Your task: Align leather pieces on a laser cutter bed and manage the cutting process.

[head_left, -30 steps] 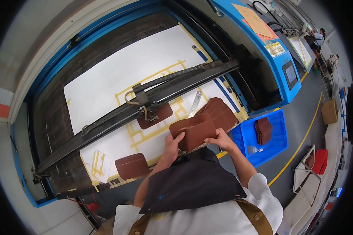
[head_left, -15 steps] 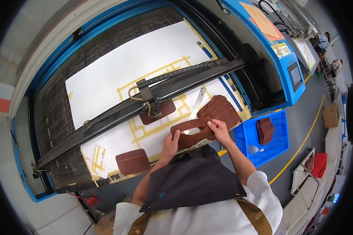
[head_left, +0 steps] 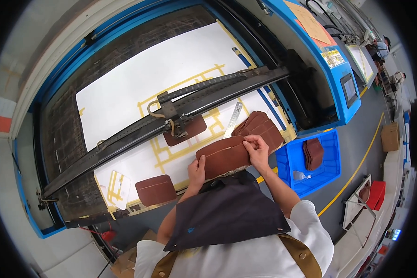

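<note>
Between my two hands is a brown leather piece (head_left: 222, 157) with a long slit across it, held flat just over the machine bed's near edge. My left hand (head_left: 197, 172) pinches its left end with the thumb on top. At its right end, my right hand (head_left: 256, 149) grips the upper corner. Right behind that hand lies a fanned stack of brown leather pieces (head_left: 260, 128). One more leather piece (head_left: 156, 190) rests on the bed to the left. Another leather piece (head_left: 186, 131) lies partly hidden under the machine's carriage head (head_left: 170, 113).
A black gantry beam (head_left: 125, 144) spans the bed over white board (head_left: 148, 69) marked with yellow tape. A steel ruler (head_left: 232, 121) lies beside the stack. At the right, a blue bin (head_left: 288, 172) holds leather pieces (head_left: 313, 154) and a small clear bottle (head_left: 301, 175).
The leather piece was bowed open at its slit; now it lies flat and closed between my hands. Both hands have shifted slightly to the left.
</note>
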The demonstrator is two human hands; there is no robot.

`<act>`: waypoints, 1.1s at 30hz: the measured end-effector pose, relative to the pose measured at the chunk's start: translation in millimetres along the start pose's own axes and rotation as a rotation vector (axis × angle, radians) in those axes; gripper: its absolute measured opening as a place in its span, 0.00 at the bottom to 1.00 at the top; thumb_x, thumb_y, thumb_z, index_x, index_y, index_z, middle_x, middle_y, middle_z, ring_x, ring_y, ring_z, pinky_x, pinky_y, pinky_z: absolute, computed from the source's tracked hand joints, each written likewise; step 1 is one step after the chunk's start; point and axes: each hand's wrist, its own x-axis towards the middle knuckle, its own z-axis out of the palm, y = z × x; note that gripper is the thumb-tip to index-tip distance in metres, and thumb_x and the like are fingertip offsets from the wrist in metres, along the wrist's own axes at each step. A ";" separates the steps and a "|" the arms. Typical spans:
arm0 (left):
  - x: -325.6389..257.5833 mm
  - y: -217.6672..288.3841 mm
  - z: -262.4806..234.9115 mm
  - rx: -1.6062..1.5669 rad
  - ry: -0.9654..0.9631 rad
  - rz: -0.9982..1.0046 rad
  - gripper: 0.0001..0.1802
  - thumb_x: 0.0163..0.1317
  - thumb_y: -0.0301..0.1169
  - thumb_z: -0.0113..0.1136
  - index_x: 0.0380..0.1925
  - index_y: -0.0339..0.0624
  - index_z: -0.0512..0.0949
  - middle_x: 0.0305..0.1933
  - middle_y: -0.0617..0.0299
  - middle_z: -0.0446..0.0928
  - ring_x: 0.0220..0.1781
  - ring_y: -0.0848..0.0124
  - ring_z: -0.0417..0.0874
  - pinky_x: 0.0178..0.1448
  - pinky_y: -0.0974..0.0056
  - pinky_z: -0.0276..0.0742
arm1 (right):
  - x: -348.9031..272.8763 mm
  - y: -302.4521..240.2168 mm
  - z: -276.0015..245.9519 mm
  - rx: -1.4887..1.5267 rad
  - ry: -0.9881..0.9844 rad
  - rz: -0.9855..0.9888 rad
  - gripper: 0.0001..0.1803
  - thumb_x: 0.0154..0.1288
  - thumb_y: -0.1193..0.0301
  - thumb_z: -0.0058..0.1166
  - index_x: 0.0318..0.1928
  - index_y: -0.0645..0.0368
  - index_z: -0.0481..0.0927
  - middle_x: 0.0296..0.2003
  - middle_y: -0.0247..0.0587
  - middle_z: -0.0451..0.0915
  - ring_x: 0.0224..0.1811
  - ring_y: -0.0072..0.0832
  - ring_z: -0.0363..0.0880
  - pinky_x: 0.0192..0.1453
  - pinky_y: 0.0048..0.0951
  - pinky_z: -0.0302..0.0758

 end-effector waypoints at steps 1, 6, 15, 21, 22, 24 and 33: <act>-0.5 -0.8 -0.9 0.001 -0.001 0.000 0.26 0.72 0.45 0.55 0.21 0.36 0.72 0.19 0.70 0.65 0.27 0.80 0.61 0.29 0.66 0.60 | -0.7 -1.7 0.1 0.000 0.002 0.000 0.08 0.65 0.82 0.60 0.44 0.63 0.80 0.36 0.29 0.81 0.33 0.10 0.75 0.39 0.14 0.73; -7.1 -1.0 -5.6 -0.012 -0.035 -0.048 0.24 0.72 0.43 0.55 0.23 0.35 0.74 0.21 0.70 0.68 0.28 0.80 0.63 0.31 0.67 0.62 | -2.6 -17.1 5.9 0.036 -0.017 -0.113 0.05 0.64 0.84 0.59 0.38 0.64 0.80 0.42 0.37 0.80 0.38 0.14 0.76 0.41 0.15 0.74; -26.8 25.4 -9.7 -0.067 0.072 0.082 0.20 0.73 0.40 0.55 0.28 0.33 0.78 0.24 0.71 0.74 0.28 0.80 0.68 0.32 0.69 0.67 | -20.8 -67.4 14.6 0.082 -0.101 -0.140 0.11 0.59 0.88 0.61 0.28 0.61 0.74 0.43 0.40 0.79 0.35 0.13 0.75 0.38 0.15 0.73; -47.5 57.5 -31.4 -0.008 0.055 0.262 0.16 0.71 0.34 0.53 0.37 0.32 0.84 0.30 0.62 0.84 0.32 0.75 0.79 0.38 0.69 0.74 | -31.0 -110.9 21.0 0.146 -0.213 -0.257 0.16 0.56 0.89 0.62 0.26 0.58 0.70 0.40 0.44 0.79 0.35 0.15 0.75 0.37 0.15 0.72; -47.3 60.5 -33.2 -0.007 0.075 0.353 0.17 0.71 0.32 0.50 0.33 0.31 0.84 0.29 0.58 0.83 0.31 0.72 0.82 0.38 0.68 0.75 | -31.6 -115.5 22.3 0.143 -0.211 -0.257 0.16 0.56 0.89 0.62 0.26 0.58 0.70 0.40 0.44 0.79 0.35 0.15 0.75 0.37 0.15 0.72; -49.4 70.2 -36.6 -0.017 0.094 0.425 0.17 0.71 0.32 0.49 0.33 0.31 0.84 0.29 0.58 0.84 0.31 0.71 0.82 0.38 0.67 0.76 | -33.1 -122.3 24.4 0.254 -0.253 -0.256 0.17 0.55 0.89 0.63 0.27 0.57 0.69 0.39 0.45 0.79 0.32 0.15 0.73 0.36 0.15 0.71; -52.9 97.0 -39.0 -0.099 0.008 0.461 0.16 0.71 0.31 0.48 0.35 0.32 0.83 0.32 0.58 0.83 0.29 0.74 0.81 0.35 0.70 0.74 | -35.3 -126.3 29.2 0.432 -0.240 -0.086 0.13 0.61 0.83 0.58 0.30 0.56 0.66 0.35 0.46 0.79 0.31 0.16 0.71 0.37 0.18 0.70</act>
